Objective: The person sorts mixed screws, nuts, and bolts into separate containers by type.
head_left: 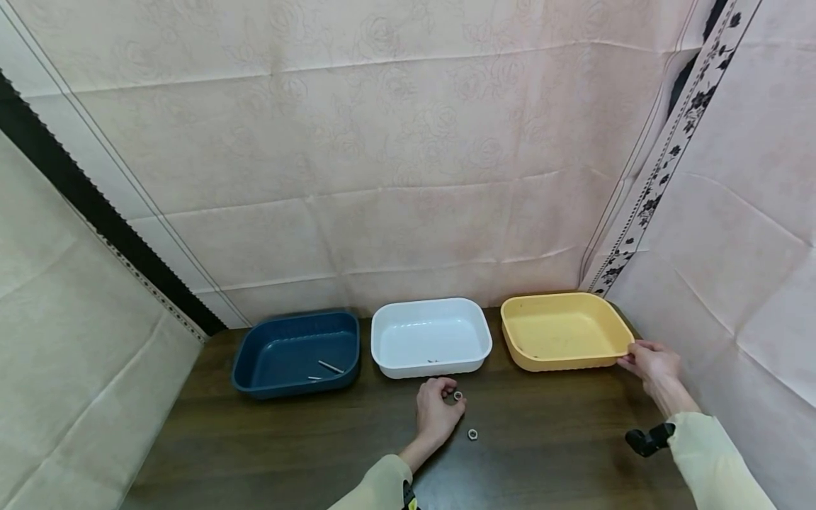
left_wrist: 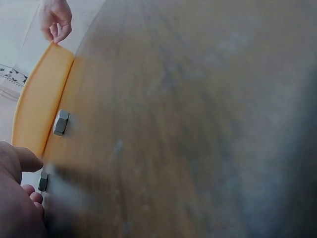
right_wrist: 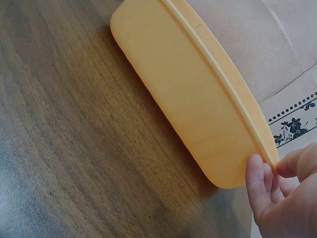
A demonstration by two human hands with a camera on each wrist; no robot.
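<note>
My left hand (head_left: 440, 411) is low over the table in front of the white tray (head_left: 431, 368), thumb and fingers parted around a small metal hex nut (head_left: 457, 395). In the left wrist view this nut (left_wrist: 43, 181) shows in the gap between thumb and fingertips. A second hex nut (head_left: 472, 434) lies on the wood nearer to me. At the right, my right hand (head_left: 656, 365) pinches the near right corner of the yellow tray (head_left: 567, 361), its thumb on the rim and fingers under it, as the right wrist view shows.
A dark blue tray (head_left: 293, 386) stands at the left, holding thin metal rods (head_left: 331, 367). Small bits (head_left: 433, 360) lie in the white tray. Pale cloth (head_left: 382, 142) hangs behind and at both sides of the brown wooden table (head_left: 542, 439).
</note>
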